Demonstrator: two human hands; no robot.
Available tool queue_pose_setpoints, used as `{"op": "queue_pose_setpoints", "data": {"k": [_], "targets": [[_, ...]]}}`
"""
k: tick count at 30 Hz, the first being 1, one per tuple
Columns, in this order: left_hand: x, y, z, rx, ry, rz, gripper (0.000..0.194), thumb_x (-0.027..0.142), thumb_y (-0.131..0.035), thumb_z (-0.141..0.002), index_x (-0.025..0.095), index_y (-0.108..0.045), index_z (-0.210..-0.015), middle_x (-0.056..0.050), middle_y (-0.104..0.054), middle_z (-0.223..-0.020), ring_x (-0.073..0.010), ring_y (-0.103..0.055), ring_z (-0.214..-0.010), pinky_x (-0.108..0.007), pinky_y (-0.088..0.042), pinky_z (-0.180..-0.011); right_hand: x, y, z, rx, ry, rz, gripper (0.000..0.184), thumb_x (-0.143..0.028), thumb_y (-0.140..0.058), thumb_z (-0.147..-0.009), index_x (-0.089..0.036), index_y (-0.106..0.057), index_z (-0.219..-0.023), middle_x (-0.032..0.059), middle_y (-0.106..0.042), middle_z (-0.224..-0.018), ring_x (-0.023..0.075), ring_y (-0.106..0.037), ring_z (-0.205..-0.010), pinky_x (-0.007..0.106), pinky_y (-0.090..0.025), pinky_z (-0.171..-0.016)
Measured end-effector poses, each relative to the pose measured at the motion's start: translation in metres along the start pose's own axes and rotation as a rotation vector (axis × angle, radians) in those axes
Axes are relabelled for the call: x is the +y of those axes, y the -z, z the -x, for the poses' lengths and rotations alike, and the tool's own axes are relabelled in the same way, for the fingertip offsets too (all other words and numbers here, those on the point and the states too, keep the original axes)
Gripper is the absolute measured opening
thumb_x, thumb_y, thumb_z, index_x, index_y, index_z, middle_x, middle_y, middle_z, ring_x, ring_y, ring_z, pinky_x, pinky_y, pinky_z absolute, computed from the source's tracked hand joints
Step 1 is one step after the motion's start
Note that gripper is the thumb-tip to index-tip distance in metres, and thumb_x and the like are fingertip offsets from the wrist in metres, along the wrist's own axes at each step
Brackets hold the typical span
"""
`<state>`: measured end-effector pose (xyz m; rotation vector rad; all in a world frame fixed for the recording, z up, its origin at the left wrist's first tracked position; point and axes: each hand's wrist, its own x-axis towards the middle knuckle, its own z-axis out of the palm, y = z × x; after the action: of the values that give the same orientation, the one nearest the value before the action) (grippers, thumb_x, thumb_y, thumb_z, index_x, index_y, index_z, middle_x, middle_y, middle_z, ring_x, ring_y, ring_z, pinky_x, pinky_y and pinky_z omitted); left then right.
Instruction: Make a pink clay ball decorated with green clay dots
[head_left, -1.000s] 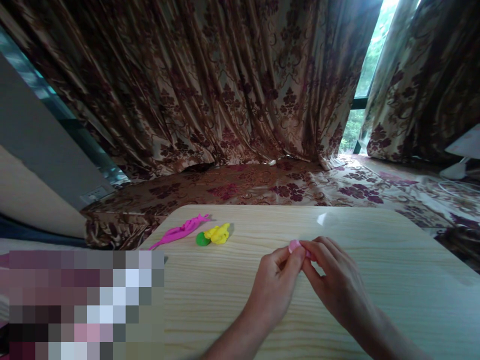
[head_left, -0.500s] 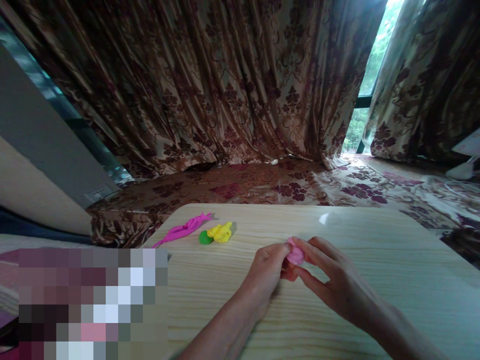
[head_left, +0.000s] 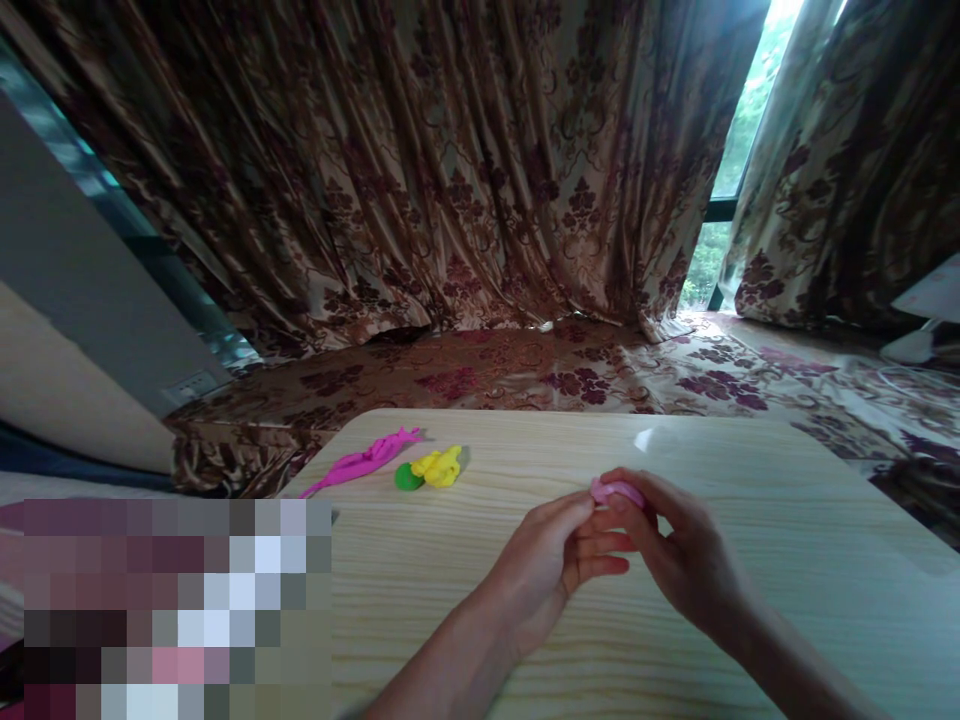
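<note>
A small lump of light pink modelling clay (head_left: 616, 490) is held just above the table between both hands. My right hand (head_left: 679, 535) pinches it between thumb and fingers. My left hand (head_left: 551, 545) grips its left end between thumb and forefinger, while the other left fingers extend loosely below. Part of the clay is hidden by the right fingers. To the left on the table lie a green piece of clay (head_left: 408, 477), a crumpled yellow lump of clay (head_left: 438, 467) touching it, and a long twisted magenta strip of clay (head_left: 364, 461).
The pale wood-grain table (head_left: 450, 630) has rounded far corners. Patterned curtains (head_left: 450, 200) hang behind it, above a ledge covered with similar cloth (head_left: 577, 385). A white lamp (head_left: 926, 300) stands at the far right. A blurred-out patch covers the lower left.
The right fingers have closed round the pink clay, which has shifted slightly right and now looks narrower. The lower left fingers have stretched out. The view has shifted a little.
</note>
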<state>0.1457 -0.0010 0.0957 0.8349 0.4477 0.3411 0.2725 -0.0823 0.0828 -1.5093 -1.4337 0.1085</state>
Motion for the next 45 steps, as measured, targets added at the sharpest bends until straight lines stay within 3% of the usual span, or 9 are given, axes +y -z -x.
{"op": "queue_pose_setpoints", "data": {"k": [7,16,22,25,30,34,38,41,45], "targets": [[0.005,0.007,-0.002,0.068,-0.064,0.083,0.027,0.032,-0.056,-0.083,0.01,-0.065,-0.096,-0.011,-0.065,-0.092,-0.0151,-0.062,-0.08,-0.029,-0.049,-0.079,-0.004,0.006,-0.001,-0.194,0.061,0.034,0.032,-0.021,-0.044,-0.092,-0.021,-0.05,-0.124,0.0049,-0.055,-0.089,0.0163,-0.054,-0.078,0.029,-0.046,-0.067],[0.004,-0.004,0.002,-0.01,-0.189,-0.053,0.02,0.021,-0.054,-0.083,0.009,-0.068,-0.077,-0.007,-0.064,-0.077,-0.0085,-0.054,-0.067,-0.019,-0.045,-0.066,0.002,-0.006,0.005,-0.074,0.067,0.058,0.048,-0.02,-0.06,-0.084,-0.021,-0.043,-0.128,0.0025,-0.052,-0.086,0.0159,-0.051,-0.076,0.029,-0.044,-0.067],[-0.009,-0.006,-0.001,0.141,-0.134,-0.064,0.037,0.041,-0.051,-0.085,0.008,-0.067,-0.086,-0.009,-0.065,-0.076,-0.0116,-0.057,-0.064,-0.023,-0.047,-0.064,-0.009,-0.005,-0.001,-0.048,0.117,0.224,0.011,-0.018,-0.054,-0.086,-0.018,-0.061,-0.093,0.0013,-0.051,-0.073,0.0155,-0.049,-0.067,0.029,-0.039,-0.059],[-0.014,-0.007,-0.001,0.145,-0.157,-0.043,0.038,0.045,-0.05,-0.085,0.01,-0.065,-0.088,-0.008,-0.065,-0.078,-0.0126,-0.059,-0.068,-0.024,-0.048,-0.068,-0.015,-0.008,-0.002,-0.01,0.092,0.357,0.017,-0.019,-0.05,-0.087,-0.017,-0.058,-0.072,0.0001,-0.047,-0.063,0.015,-0.045,-0.059,0.029,-0.034,-0.054],[-0.008,-0.003,-0.002,0.169,-0.16,0.122,0.018,0.029,-0.059,-0.081,0.012,-0.062,-0.089,-0.005,-0.064,-0.08,-0.0091,-0.059,-0.069,-0.02,-0.049,-0.068,-0.013,-0.01,0.0,-0.107,0.108,0.231,0.013,-0.017,-0.046,-0.089,-0.017,-0.059,-0.09,0.0054,-0.057,-0.084,0.0174,-0.054,-0.076,0.03,-0.043,-0.066],[-0.001,-0.003,-0.002,0.215,-0.137,0.17,0.024,0.015,-0.061,-0.076,0.012,-0.059,-0.1,-0.008,-0.065,-0.09,-0.0118,-0.061,-0.075,-0.023,-0.05,-0.074,-0.005,-0.006,0.001,-0.109,0.09,0.081,0.016,-0.017,-0.045,-0.091,-0.019,-0.059,-0.098,0.0053,-0.06,-0.09,0.0163,-0.057,-0.082,0.029,-0.046,-0.072],[-0.001,-0.005,-0.002,0.229,-0.188,0.191,0.023,0.003,-0.057,-0.067,0.013,-0.059,-0.088,-0.001,-0.06,-0.074,-0.0067,-0.054,-0.062,-0.017,-0.045,-0.063,-0.002,-0.011,0.002,-0.104,0.113,0.232,0.007,-0.019,-0.055,-0.085,-0.019,-0.061,-0.082,0.0039,-0.058,-0.081,0.0183,-0.055,-0.076,0.033,-0.045,-0.07],[0.003,-0.002,-0.001,0.253,-0.194,0.246,0.005,0.011,-0.052,-0.069,0.015,-0.054,-0.069,0.003,-0.05,-0.059,-0.0059,-0.045,-0.05,-0.017,-0.038,-0.051,-0.007,-0.017,0.003,-0.165,0.154,0.184,0.005,-0.019,-0.058,-0.084,-0.02,-0.061,-0.088,0.0049,-0.057,-0.087,0.019,-0.054,-0.08,0.033,-0.046,-0.07],[0.011,0.002,0.002,0.248,-0.163,0.243,0.038,0.035,-0.047,-0.079,0.018,-0.034,-0.048,0.005,-0.035,-0.044,-0.0064,-0.033,-0.038,-0.019,-0.029,-0.039,-0.013,-0.017,0.006,-0.144,0.169,0.089,0.02,-0.015,-0.055,-0.085,-0.02,-0.057,-0.104,0.0057,-0.056,-0.092,0.0187,-0.054,-0.084,0.033,-0.046,-0.073]]}}
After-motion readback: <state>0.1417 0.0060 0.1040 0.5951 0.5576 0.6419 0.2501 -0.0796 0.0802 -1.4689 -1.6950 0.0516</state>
